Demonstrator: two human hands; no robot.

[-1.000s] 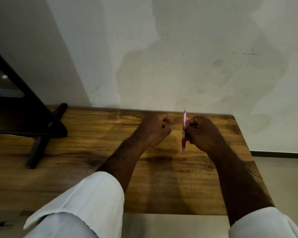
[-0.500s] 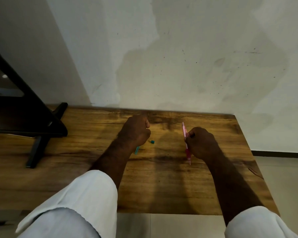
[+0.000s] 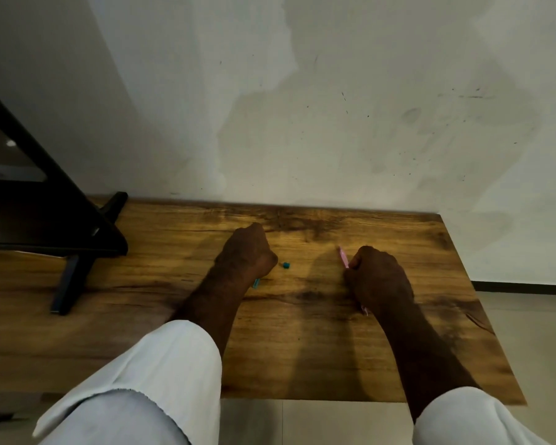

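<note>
On the wooden table, my right hand grips a pink pen. The pen's upper end sticks out past my thumb and its tip shows below the hand near the table surface. My left hand is curled into a fist resting on the table. A teal pen pokes out from under the heel of that hand, and the rest of it is hidden. A small teal cap lies loose on the table just right of the left hand, between the two hands.
A black stand with angled legs sits on the table's left part. A stained white wall rises directly behind the table. The table's right edge drops to a tiled floor. White sleeves cover both forearms.
My left hand drew away from the pink pen and went down to the left onto the table. My right hand lowered the pink pen toward the table. The teal pieces came into view.
</note>
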